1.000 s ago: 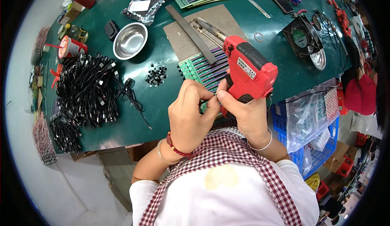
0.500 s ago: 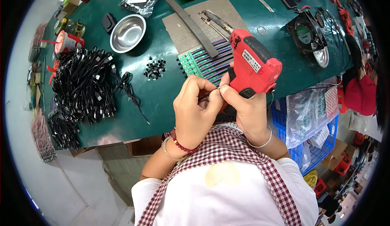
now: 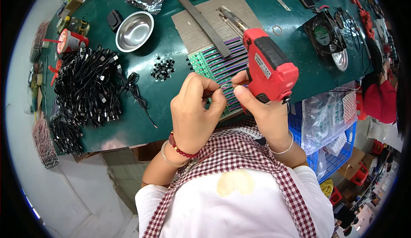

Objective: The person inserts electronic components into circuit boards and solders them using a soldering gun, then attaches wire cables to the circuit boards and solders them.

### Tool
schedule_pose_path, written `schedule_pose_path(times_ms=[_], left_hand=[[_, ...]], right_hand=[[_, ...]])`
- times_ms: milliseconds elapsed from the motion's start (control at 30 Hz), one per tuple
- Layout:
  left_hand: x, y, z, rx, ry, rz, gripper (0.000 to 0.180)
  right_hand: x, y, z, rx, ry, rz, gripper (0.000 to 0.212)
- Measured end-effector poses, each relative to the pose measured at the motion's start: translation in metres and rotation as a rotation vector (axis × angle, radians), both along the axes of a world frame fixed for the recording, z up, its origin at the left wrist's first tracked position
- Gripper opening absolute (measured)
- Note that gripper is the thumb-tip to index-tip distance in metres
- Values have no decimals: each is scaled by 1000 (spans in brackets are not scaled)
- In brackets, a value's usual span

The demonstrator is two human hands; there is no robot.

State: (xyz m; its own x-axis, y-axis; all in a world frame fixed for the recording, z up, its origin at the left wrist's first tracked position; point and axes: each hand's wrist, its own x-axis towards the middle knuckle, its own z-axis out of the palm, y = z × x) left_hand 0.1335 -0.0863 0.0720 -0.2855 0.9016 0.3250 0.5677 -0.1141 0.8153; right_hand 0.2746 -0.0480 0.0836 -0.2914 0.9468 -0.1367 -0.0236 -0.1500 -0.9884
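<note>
My left hand [image 3: 193, 111] pinches a thin black cable [image 3: 208, 96] whose fine bare-looking wire ends show at the fingertips. In my right hand [image 3: 270, 116] is a red soldering gun [image 3: 266, 69], its metal tip pointing away from me. The right thumb and forefinger are apart, just right of the wire ends. Beyond and below both hands lies a row of green circuit boards [image 3: 200, 62] with dark and purple strips. A flat metal bar [image 3: 203, 24] lies across them and a piece of brown cardboard [image 3: 184, 32].
On the green table [image 3: 180, 96], left, sit a big heap of black USB cables [image 3: 90, 88], small black parts [image 3: 162, 69], a steel bowl [image 3: 135, 31] and a red cup [image 3: 70, 42]. A black fan [image 3: 323, 34] stands right. Below it is a blue crate [image 3: 342, 152].
My left hand has drawn left, parting from my right fingertips. The right thumb and forefinger have spread. The soldering gun has shifted slightly, still in my right hand.
</note>
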Motion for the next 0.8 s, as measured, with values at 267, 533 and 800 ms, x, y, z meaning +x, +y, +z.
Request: schedule_pose_path(times_ms=[267,533,800], left_hand=[[-26,12,-7,-72,168,38,13],[-65,48,-29,-192,390,13,10],[-72,66,-35,-330,485,-72,9]], right_hand=[[4,-3,-1,-27,30,-25,13],[59,-9,-28,10,-240,-87,22],[45,1,-31,-10,-268,5,26]])
